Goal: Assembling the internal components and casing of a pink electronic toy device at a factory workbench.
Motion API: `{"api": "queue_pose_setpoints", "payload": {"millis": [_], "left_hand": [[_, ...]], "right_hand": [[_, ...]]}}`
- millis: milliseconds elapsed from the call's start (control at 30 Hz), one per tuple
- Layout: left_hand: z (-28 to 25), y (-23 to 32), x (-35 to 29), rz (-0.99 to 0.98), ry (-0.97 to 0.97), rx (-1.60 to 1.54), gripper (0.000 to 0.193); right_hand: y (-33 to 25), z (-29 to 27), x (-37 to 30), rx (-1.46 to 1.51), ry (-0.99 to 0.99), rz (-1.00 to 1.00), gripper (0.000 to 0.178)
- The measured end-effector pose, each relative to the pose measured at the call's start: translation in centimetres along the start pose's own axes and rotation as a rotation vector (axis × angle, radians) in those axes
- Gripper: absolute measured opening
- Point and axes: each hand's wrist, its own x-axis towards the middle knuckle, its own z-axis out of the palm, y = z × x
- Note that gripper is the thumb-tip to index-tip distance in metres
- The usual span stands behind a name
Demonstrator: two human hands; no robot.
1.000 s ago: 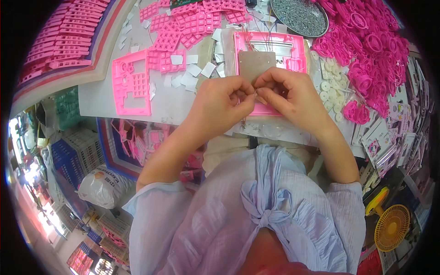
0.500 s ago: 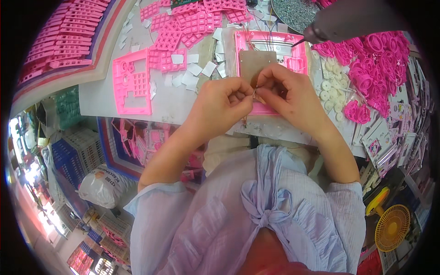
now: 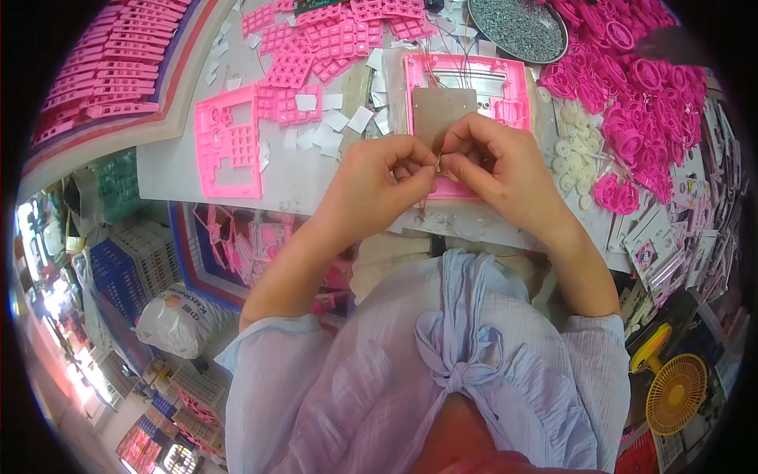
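We have both hands working close together over the near part of the pink casing (image 3: 517,83), which lies on the desk (image 3: 174,170). The grip of our left hand (image 3: 388,172) and that of our right hand (image 3: 493,164) are each pinched shut at the fingertips, on what looks like a thin wire (image 3: 438,164), just below the grey-brown board (image 3: 444,110); our fingers hide most of it, so we cannot tell its exact state. Should we pull unevenly, we judge the strand could snap or its end fray, since it looks fine and the pinch is tight. More loose wires (image 3: 467,73) stand at the board's far side, and a sleeve or wrist brushing them might tug a joint free. The board partly covers the casing, so a knock could shift it. Anything dropped might get lost among the white discs (image 3: 576,150) nearby.
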Motion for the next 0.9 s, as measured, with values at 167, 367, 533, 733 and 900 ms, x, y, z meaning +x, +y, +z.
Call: {"api": "queue_pose_setpoints", "payload": {"millis": [167,367,533,733,900], "left_hand": [[0.1,-0.6,0.1,-0.006,-0.010,-0.027,0.011],[0.9,-0.1,-0.2,0.002,0.028,-0.061,0.010],[2.0,0.1,-0.6,0.182,0.126,0.089,0.010],[1.9,1.0,-0.7,0.037,0.084,0.069,0.003],[1.5,0.5,-0.5,-0.001,0.038,-0.039,0.002]], "right_hand": [[0.0,0.0,-0.3,-0.076,0.011,-0.013,0.013],[-0.2,0.6,-1.5,-0.391,0.169,-0.343,0.013],[-1.0,0.7,-2.6,-0.269,0.141,-0.193,0.013],[-0.1,1.2,-2.7,-0.223,0.171,-0.225,0.012],[0.3,1.4,-2.7,-0.246,0.182,-0.295,0.013]]}}
